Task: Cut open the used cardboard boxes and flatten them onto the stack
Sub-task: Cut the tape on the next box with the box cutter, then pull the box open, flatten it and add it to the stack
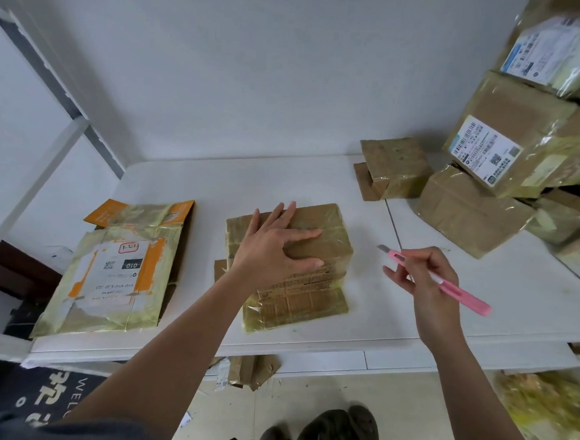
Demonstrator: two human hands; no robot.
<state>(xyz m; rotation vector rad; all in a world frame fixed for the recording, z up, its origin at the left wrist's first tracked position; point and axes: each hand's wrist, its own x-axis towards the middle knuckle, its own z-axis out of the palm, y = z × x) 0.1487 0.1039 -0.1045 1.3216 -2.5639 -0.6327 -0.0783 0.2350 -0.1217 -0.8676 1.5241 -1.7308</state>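
Boxes [504,152] wait piled at right; flat ones [113,268] lie left. Left hand [274,249] presses flat on the middle box [299,270]. Right hand [425,282] pinches the pink knife [445,283].

On the flattened orange-and-white box [113,272] at the left of the table, a black patch reads "010", upside down from here; below it runs a line like "010-010-...", the rest unclear; the dark floor mat [38,398] shows "WEL" in white; the shipping labels [484,151] on the stacked boxes at right carry barcodes and print too small to read.
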